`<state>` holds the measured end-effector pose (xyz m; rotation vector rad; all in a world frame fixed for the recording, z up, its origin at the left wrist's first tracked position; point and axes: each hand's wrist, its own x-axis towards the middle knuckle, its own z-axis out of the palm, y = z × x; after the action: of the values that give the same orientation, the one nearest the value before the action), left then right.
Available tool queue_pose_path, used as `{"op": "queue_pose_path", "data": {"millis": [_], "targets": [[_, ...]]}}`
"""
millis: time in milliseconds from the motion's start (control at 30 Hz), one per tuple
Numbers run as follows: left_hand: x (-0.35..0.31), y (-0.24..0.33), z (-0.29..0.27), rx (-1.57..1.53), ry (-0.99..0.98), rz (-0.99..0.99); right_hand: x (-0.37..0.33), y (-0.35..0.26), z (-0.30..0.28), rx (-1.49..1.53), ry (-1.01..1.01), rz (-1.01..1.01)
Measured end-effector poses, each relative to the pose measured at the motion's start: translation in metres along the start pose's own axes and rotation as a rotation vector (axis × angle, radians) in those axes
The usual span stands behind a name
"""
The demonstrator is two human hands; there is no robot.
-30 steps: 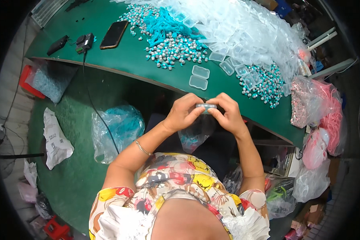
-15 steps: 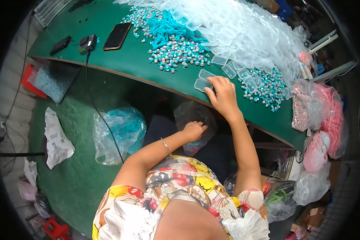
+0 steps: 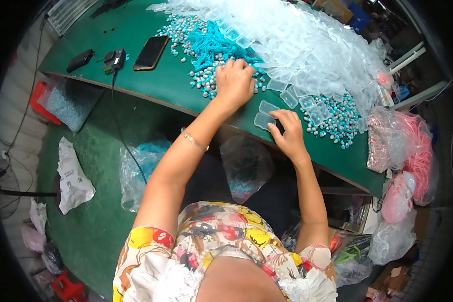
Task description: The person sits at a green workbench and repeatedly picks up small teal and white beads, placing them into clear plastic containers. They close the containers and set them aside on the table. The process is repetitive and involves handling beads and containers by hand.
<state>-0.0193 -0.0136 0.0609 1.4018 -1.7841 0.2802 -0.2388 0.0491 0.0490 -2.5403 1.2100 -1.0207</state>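
Observation:
On the green table, my left hand reaches into a heap of turquoise cords with small grey-and-turquoise ends. Its fingers are bent down into the heap, and the fingertips are hidden. Near the table's front edge lies an open clear plastic case, its two halves side by side. My right hand holds it at the right side with thumb and fingers. Both halves look bare inside. A large mound of similar clear cases covers the far right of the table.
Loose grey-and-turquoise pieces lie right of my right hand. A dark phone and a small black device with a cable are at the left. A clear bag sits at my lap. Pink cords in bags hang at the right.
My left hand has risen from the bag at my lap to the turquoise heap. My right hand and the open case have shifted slightly nearer and to the right.

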Motion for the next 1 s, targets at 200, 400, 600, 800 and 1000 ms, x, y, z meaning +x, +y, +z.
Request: {"op": "queue_pose_path", "data": {"millis": [200,400,600,800,1000], "targets": [[0.04,-0.007,0.051,0.285,-0.201,-0.104,-0.003,-0.001,0.002,-0.012,0.033,0.004],[0.047,-0.009,0.062,0.229,-0.271,-0.209,-0.004,-0.004,0.002,0.006,0.042,0.023],[0.046,-0.006,0.022,-0.057,-0.354,-0.33,-0.004,-0.001,0.002,0.011,0.038,0.022],[0.024,-0.012,-0.005,-0.544,-0.347,-0.366,-0.003,0.001,-0.001,0.032,0.051,0.042],[-0.008,0.003,-0.016,-0.907,-0.346,-0.327,0.034,-0.013,-0.011,0.152,0.185,0.032]]}}
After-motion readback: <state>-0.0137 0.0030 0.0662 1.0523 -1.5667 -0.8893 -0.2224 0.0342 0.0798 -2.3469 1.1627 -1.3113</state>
